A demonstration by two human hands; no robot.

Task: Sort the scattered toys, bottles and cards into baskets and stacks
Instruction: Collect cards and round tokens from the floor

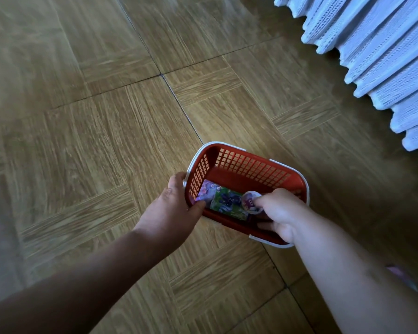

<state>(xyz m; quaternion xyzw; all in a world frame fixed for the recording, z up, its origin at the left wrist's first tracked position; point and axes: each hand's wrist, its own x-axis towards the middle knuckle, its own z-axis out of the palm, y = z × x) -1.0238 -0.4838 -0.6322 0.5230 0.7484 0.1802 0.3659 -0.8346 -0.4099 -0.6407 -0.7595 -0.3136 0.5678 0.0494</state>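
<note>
A red mesh basket (249,168) with a white rim stands on the wooden floor at lower centre. Picture cards (223,201) lie flat on its bottom. My left hand (174,208) grips the basket's left rim, thumb inside against the wall. My right hand (279,213) reaches into the basket from the near right side and pinches a small round card (250,201) just above the flat cards. The rest of the basket's near wall is hidden behind my hands.
Parquet-pattern wooden floor (94,128) fills the view. A white pleated curtain (381,56) hangs down at the upper right, its hem touching the floor. A small pink object (396,271) shows blurred beyond my right forearm.
</note>
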